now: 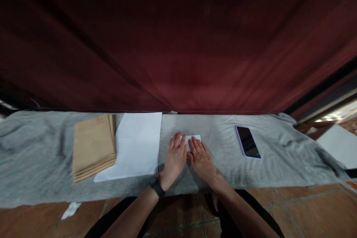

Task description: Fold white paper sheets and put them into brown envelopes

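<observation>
A small piece of white paper (pixel 197 137), which looks folded, lies on the grey cloth in front of me. My left hand (pixel 176 155) rests flat on its left part, fingers stretched out. My right hand (pixel 201 158) presses flat on its right part, fingers extended and slightly apart. Most of the paper is hidden under both hands; its top edge shows between and above the fingers. Just left of my left hand lie large white sheets (pixel 141 145).
Brown paper envelopes (pixel 93 141) are stacked at the left, partly over the white sheets. A phone (pixel 248 142) in a pale purple case lies at the right. Grey cloth (pixel 220 174) covers the narrow surface, with a dark red curtain (pixel 178 63) behind. A white scrap (pixel 71 210) is on the tiled floor.
</observation>
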A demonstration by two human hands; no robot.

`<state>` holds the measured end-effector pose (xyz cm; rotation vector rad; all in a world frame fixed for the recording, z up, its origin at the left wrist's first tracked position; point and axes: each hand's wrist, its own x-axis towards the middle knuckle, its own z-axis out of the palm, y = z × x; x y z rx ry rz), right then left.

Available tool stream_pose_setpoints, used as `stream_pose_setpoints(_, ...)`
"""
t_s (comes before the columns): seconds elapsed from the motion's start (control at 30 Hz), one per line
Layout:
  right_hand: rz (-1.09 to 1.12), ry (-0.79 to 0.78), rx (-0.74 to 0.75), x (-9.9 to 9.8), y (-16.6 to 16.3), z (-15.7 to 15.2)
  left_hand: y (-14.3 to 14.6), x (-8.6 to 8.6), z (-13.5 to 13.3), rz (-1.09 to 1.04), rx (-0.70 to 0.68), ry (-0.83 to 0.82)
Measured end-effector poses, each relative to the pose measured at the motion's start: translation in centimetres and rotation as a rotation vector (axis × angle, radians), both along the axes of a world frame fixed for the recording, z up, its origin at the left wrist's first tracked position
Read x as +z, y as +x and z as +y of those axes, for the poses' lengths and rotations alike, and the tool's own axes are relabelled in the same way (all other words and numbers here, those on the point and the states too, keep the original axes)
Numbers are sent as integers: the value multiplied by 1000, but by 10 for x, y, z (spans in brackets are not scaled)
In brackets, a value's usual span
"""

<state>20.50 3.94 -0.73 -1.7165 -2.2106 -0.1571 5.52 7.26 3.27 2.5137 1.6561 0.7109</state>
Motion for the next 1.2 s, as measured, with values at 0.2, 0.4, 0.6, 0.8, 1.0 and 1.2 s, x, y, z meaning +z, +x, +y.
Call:
stream_pose_setpoints(0.2,-112,9,37,-9,5,-3,18,-16,-15,49,-194,-60)
stream_pose_setpoints(0.4,-96,-49,-34,-2,9,-1,9,-27,-11,80,-146,-47)
stream_pose_setpoints(0.6,-10,-56,-116,3,17,-4,-2,-31,-11,114,-57,-33)
stream_pose_setpoints(0.8,35,-120,-90,7,28,-5,-9,-30,-11,106,-42,-35)
stream_pose_setpoints(1.0,52,-133,-95,16,30,-5,-8,-25,-11,130,-41,-61)
stream_pose_setpoints(1.2,53,-117,47,15,20,-6,-8,-22,-12,151,-53,-60)
